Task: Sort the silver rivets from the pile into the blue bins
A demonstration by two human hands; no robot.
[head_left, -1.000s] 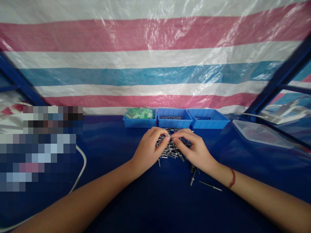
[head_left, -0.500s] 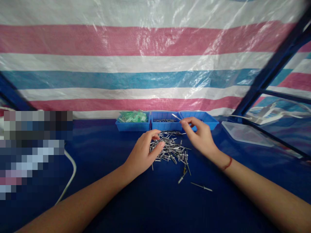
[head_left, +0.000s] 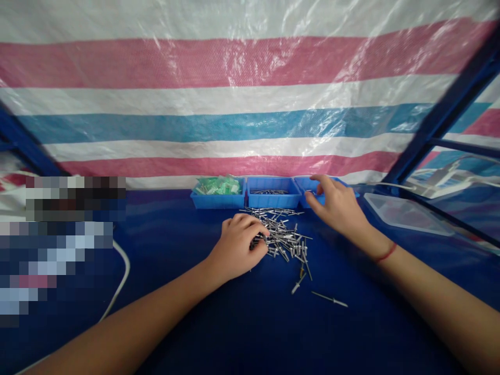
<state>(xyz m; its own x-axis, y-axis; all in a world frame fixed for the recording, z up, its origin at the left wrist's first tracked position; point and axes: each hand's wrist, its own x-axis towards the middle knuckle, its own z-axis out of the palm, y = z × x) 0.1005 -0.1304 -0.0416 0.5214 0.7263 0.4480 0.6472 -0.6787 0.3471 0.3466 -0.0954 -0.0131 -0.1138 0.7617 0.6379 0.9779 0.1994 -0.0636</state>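
Blue bins, green packets, metal rivets

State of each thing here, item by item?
Left hand: half-curled
Right hand: fingers parted
Silver metal rivets: mostly heaped, few apart
Left blue plastic bin: open, green packets inside
Middle blue plastic bin: open, metal pins inside
Right blue plastic bin: open, partly hidden
Translucent plastic panel: lying flat

We are looking out from a single camera worn on the head, facing forward and slightly down past both forearms, at arm's reach from the hands, over a blue surface toward a striped sheet.
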